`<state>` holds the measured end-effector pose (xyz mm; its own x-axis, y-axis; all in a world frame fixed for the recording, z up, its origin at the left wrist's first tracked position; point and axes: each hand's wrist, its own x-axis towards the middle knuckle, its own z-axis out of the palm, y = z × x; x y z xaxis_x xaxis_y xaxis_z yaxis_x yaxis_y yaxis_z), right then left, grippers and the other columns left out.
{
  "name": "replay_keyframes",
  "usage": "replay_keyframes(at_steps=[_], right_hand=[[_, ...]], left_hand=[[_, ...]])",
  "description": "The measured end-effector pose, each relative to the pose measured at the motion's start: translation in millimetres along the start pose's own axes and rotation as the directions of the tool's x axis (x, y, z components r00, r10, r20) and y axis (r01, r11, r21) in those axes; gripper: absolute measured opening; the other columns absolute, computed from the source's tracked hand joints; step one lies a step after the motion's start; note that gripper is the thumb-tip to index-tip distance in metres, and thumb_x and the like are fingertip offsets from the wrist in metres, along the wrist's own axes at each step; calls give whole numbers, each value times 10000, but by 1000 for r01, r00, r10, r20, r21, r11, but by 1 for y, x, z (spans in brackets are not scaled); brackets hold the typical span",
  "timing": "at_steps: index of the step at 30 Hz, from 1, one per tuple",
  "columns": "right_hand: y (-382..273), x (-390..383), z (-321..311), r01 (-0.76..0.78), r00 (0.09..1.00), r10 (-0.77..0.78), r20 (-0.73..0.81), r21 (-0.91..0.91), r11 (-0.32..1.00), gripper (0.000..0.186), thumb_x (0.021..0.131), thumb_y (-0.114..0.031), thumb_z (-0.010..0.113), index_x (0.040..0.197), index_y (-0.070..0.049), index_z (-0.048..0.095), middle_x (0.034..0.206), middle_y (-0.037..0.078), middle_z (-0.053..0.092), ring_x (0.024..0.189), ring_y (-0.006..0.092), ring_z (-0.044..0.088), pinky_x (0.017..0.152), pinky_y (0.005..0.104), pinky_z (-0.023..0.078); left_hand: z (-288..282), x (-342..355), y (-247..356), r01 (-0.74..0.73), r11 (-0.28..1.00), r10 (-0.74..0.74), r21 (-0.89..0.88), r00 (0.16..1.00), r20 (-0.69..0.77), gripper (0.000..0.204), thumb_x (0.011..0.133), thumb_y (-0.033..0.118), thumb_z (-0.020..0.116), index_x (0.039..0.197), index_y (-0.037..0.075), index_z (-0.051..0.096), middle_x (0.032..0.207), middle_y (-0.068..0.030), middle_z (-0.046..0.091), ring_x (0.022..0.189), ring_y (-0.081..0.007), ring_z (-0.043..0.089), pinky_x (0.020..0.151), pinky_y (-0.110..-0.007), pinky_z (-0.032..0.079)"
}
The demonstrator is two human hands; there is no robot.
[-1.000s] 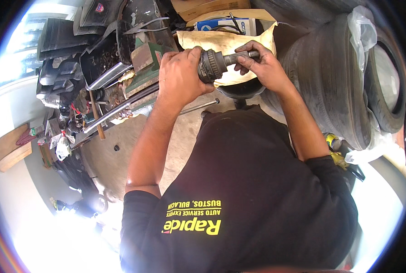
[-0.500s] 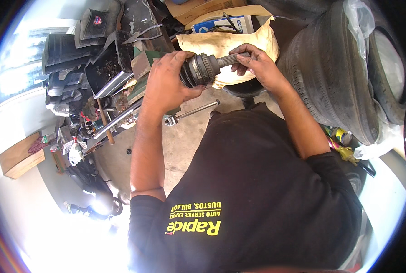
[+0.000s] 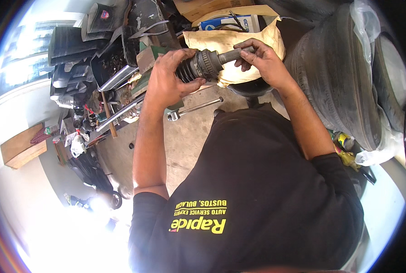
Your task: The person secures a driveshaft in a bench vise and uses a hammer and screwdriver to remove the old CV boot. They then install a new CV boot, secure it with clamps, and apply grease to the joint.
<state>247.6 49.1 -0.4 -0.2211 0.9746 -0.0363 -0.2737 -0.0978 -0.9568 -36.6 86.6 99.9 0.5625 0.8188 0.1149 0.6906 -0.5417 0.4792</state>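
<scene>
A dark metal CV joint [image 3: 208,64] with a ribbed black rubber boot [image 3: 186,70] is held sideways over a pale yellow sack [image 3: 232,43]. My left hand [image 3: 169,77] wraps around the boot end, its thumb underneath near the housing. My right hand [image 3: 269,68] grips the splined shaft [image 3: 231,55] at the other end, fingers curled around it. Inside the sack lie a blue-and-white box [image 3: 214,26] and black cables. Below the joint a metal bar with a socket head [image 3: 175,114] lies near the bench.
A cluttered workbench [image 3: 148,36] with dark boot-like items [image 3: 71,45], rails and tools runs along the left. Large tires [image 3: 330,82] with plastic wrap [image 3: 364,27] stand at right. A wooden box [image 3: 23,145] is far left, a motorcycle [image 3: 89,173] lower left, concrete floor [image 3: 185,141] below.
Both hands remain on the joint. My left hand has moved left along it since a second ago, exposing more of the housing and the ribbed boot. The view has shifted slightly.
</scene>
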Motion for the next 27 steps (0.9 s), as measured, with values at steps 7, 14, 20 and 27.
replay_keyframes(at_steps=[7, 14, 20, 27], right_hand=[[6, 2, -4, -22, 1000, 22, 17, 30, 999, 239, 1093, -179, 622, 1261, -10, 644, 950, 83, 734, 815, 118, 656, 772, 276, 549], [0, 0, -1, -37, 999, 37, -9, -25, 999, 240, 1091, -149, 609, 1269, 10, 635, 965, 98, 740, 822, 127, 657, 782, 291, 554], [-7, -8, 6, -72, 997, 71, -41, -19, 997, 272, 1082, -124, 609, 1312, 21, 614, 974, 115, 751, 835, 136, 673, 784, 293, 552], [8, -7, 1, -101, 990, 113, -79, 143, 984, 328, 1080, -160, 581, 1347, 30, 599, 994, 181, 751, 843, 171, 683, 798, 305, 529]], left_hand=[[-2, 3, -5, -14, 984, 12, -179, 1000, -14, 582, 701, 250, 948, 1186, 20, 723, 1133, -172, 751, 1087, -363, 707, 976, -427, 537], [-7, -4, -1, -3, 962, -19, -273, 997, -75, 519, 766, 174, 915, 1205, -15, 713, 1187, -160, 754, 1117, -290, 709, 1024, -399, 523], [-38, -32, -15, 33, 928, -167, -371, 927, -336, 515, 797, 174, 896, 1242, 3, 703, 1283, -154, 712, 1187, -302, 689, 1047, -398, 526], [-60, -87, -38, 245, 950, -302, -195, 882, -360, 451, 832, 162, 872, 1218, -2, 706, 1217, -150, 736, 1155, -298, 707, 1032, -401, 536]])
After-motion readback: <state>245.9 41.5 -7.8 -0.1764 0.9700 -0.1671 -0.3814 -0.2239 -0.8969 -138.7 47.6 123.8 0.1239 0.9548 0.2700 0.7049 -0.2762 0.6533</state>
